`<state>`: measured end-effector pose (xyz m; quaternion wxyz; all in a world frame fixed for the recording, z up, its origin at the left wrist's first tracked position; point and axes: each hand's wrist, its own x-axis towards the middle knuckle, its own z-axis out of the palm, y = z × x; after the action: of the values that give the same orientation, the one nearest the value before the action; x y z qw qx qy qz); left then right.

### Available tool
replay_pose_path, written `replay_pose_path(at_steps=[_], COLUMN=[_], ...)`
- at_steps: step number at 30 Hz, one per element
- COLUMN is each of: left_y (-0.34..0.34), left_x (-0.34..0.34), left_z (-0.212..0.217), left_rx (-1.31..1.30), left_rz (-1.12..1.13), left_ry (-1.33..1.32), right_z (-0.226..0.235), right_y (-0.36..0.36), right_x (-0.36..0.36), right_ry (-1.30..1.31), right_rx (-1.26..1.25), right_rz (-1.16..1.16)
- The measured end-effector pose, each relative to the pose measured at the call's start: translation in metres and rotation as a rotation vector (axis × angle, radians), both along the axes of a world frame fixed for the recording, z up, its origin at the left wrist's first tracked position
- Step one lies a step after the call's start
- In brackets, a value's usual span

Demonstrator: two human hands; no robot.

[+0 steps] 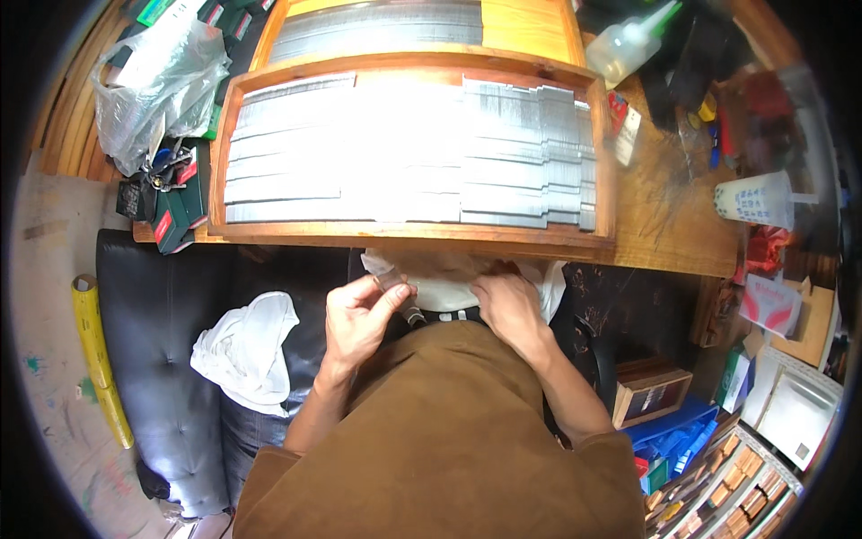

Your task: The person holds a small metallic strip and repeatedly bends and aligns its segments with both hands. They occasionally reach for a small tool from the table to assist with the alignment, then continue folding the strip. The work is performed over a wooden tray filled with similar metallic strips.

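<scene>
In my left hand [353,325], thumb and fingers are pinched on a small grey piece [390,277] with a pale, whitish end; its exact kind is hard to make out. A white cloth [435,292] spreads over my lap under the table edge. On the cloth's right side rests my right hand [512,307], its fingers curled in; what they grip, if anything, is hidden. Just beyond both hands stands a wooden tray [413,239], holding rows of thin grey metal strips [503,153]. Glare washes out the tray's middle.
Behind is a second wooden tray [530,31]. Dark green boxes [171,218] and a plastic bag [166,85] lie left; a squeeze bottle [628,54] and a drink cup [756,199] stand right. Another white cloth [247,350] lies on the black seat [162,359].
</scene>
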<state>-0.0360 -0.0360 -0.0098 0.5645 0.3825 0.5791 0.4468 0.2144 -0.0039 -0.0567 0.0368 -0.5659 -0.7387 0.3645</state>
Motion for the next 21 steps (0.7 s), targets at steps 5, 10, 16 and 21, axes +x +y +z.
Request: replay_pose_path(at_steps=[5,10,16,21], left_y=[0.003,0.009,0.016,0.016], left_x=[-0.010,0.005,0.036,0.046], left_z=[0.004,0.009,0.023,0.015], left_rx=[0.271,0.063,-0.066,-0.221], left_rz=[-0.107,-0.098,-0.155,-0.029], left_ry=[0.294,-0.027,-0.302,-0.386], right_z=[0.109,0.149,0.130,0.105], right_y=[-0.007,-0.006,-0.006,-0.034], right_x=[0.070,0.147,0.099,0.039], right_ry=[0.213,0.761,0.171,0.589], right_rx=[0.066,0.213,0.538,0.051], right_rz=[0.065,-0.526,-0.954,-0.121])
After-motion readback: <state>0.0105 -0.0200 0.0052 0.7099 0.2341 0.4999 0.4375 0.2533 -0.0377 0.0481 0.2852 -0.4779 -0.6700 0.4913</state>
